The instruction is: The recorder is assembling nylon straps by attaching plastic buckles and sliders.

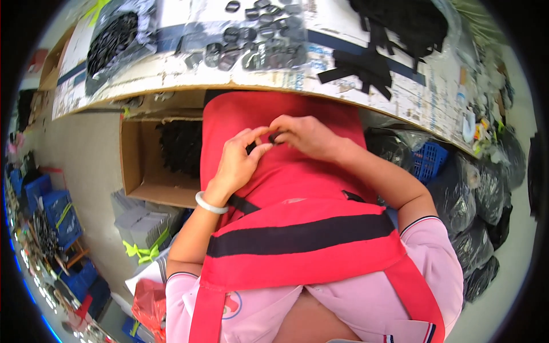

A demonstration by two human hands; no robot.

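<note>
Above my red apron (pixel 286 171), my two hands meet with fingertips close together. My left hand (pixel 240 154) is closed in a pinch, with a bit of black showing between thumb and fingers. Curled fingers of my right hand (pixel 306 136) grip a small black piece (pixel 273 138); its exact kind is hidden by the fingers. Whether both hands hold one and the same piece, I cannot tell. Beyond them on the table lies a clear plastic bag (pixel 251 43) of small black rounded pieces. Flat black strips (pixel 360 68) lie to its right.
The worn white table (pixel 309 80) has its edge just past my hands. A bag of black strips (pixel 117 43) lies far left, a black heap (pixel 406 26) far right. At my left stands a cardboard box (pixel 163 186) with black pieces; at right, black bags (pixel 457 197) and a blue basket (pixel 428 160).
</note>
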